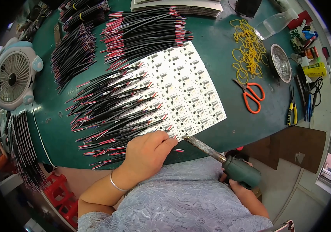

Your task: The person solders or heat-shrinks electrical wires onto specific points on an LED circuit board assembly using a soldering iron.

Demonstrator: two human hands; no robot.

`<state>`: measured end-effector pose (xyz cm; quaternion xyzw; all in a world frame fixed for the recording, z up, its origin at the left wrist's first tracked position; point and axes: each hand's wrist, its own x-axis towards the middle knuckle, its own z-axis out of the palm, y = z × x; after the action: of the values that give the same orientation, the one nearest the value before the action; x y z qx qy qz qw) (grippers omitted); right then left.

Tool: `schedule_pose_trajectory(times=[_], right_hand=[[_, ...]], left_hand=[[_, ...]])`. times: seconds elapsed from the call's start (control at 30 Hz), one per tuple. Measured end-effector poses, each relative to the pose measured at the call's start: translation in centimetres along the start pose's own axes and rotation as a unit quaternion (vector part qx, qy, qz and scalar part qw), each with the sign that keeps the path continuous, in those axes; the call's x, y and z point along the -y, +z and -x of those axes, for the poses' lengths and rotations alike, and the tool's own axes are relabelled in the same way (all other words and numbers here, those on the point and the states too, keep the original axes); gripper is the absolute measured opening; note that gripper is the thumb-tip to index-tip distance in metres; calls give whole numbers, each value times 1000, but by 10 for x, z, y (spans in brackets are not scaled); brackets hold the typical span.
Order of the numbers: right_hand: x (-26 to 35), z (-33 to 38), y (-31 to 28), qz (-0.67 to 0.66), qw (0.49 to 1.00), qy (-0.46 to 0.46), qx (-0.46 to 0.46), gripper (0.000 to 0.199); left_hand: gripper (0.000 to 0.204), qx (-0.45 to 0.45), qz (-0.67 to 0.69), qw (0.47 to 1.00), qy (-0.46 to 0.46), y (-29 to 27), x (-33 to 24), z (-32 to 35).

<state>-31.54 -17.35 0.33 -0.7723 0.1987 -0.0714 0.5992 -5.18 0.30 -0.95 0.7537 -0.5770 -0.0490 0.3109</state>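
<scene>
A white circuit board panel [196,85] with rows of small dark parts lies on the green table. Black wires [115,100] with red and white ends run leftward from its left half. At the panel's near corner my left hand [148,152] is closed, thumb and fingers pinched on a wire whose end is mostly hidden under them. My right hand [241,189] grips a soldering iron [243,172] by its green handle; part of the hand is behind the handle. The iron's tip meets the panel's near edge, just right of my left fingertips.
Further wire bundles [146,33] lie at the back and left. On the right are yellow rubber bands [248,50], orange-handled scissors [253,98], a metal bowl [281,63], a clear bottle [274,25] and yellow-black pliers [291,112]. A fan [12,79] stands far left.
</scene>
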Motion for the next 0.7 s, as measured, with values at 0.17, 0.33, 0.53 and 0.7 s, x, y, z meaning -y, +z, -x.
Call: schedule_pose_trajectory(times=[0.17,0.33,0.53,0.7], right_hand=[[-1,7,5,0,999,44,-27,17],[-3,2,1,189,978,-88,0,21],[-16,3,-5,264,952,-155,31,26],[-14,3,2,-308,942,44,-126,68]], left_hand=[[20,-6,0,1000,5,0,-2,0],[23,-16,-3,1000,14,1,-3,2],[23,-13,-16,999,29,2,0,2],[19,-15,-19,999,26,-3,-2,1]])
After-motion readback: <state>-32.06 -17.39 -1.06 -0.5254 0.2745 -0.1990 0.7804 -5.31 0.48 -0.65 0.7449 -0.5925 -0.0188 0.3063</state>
